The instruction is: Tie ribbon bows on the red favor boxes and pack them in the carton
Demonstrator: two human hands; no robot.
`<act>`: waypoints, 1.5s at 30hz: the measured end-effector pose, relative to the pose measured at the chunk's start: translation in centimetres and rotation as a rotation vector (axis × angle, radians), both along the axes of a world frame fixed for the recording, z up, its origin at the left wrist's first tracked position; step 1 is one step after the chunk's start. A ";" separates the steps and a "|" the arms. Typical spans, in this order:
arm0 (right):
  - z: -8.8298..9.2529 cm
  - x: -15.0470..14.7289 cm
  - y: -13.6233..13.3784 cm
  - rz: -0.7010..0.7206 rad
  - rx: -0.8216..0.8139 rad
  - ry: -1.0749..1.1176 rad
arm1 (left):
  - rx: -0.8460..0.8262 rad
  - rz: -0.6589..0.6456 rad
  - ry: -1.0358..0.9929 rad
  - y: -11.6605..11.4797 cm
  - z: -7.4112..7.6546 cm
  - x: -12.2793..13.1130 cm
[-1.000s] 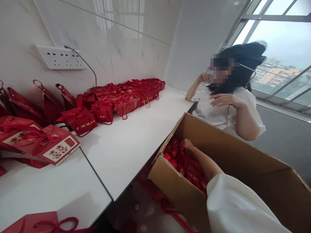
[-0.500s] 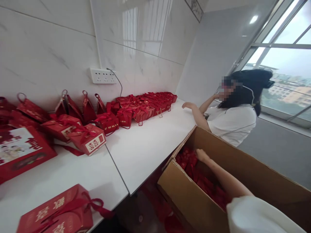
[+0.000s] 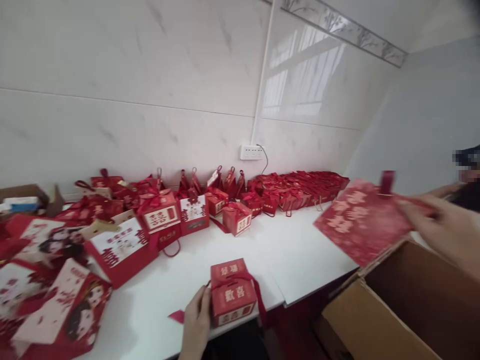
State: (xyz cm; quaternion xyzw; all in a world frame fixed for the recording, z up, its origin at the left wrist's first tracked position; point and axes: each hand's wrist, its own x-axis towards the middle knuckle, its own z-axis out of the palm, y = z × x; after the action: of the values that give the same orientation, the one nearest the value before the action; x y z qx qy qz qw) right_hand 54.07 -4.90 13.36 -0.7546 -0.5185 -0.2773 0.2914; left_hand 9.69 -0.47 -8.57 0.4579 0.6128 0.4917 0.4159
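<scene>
Near the front edge of the white table, my left hand (image 3: 198, 320) is closed against the left side of a red gift box (image 3: 233, 295). The box has gold characters and a dark red ribbon; my far fingers are partly hidden behind it. Over at the right, my right hand (image 3: 438, 227) grips the edge of a red gift bag (image 3: 362, 220) with pale gold lettering and a short ribbon loop on top. It hangs tilted above the corner of an open cardboard box (image 3: 378, 320) and is slightly blurred.
Many red gift boxes and bags (image 3: 300, 187) line the table (image 3: 161, 305) along the tiled wall. Larger picture-printed bags (image 3: 80, 320) crowd the left. A socket strip (image 3: 252, 152) with a cable is on the wall. Part of another person (image 3: 468, 165) shows at the far right.
My view has swung left. My right hand has come up out of the cardboard box with a red gift bag. My left hand now shows at the gift box near the table edge.
</scene>
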 end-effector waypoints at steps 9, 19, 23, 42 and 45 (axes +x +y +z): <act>-7.3 -27.3 16.2 0.896 -0.080 0.327 | 0.167 -0.259 -0.041 -1.4 1.2 0.0; -11.7 -32.6 17.5 1.048 -0.359 0.366 | 0.188 -0.244 -0.021 -1.6 1.1 0.1; -11.7 -27.0 12.1 0.948 -0.470 0.668 | 0.181 -0.256 -0.060 -1.4 1.3 0.0; -15.3 -23.7 3.9 0.981 -0.653 1.412 | -0.132 -0.572 -0.026 0.6 8.0 -1.8; -14.7 -23.6 4.0 1.039 -0.719 1.491 | -0.196 -0.603 -0.048 1.1 8.0 -2.0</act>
State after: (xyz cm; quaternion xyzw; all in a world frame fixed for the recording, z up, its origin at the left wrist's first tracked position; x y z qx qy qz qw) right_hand 30.49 -0.93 -1.34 -0.4577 -0.5231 0.6086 0.3828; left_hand 7.69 0.62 -0.61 0.5648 0.4841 0.2955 0.5994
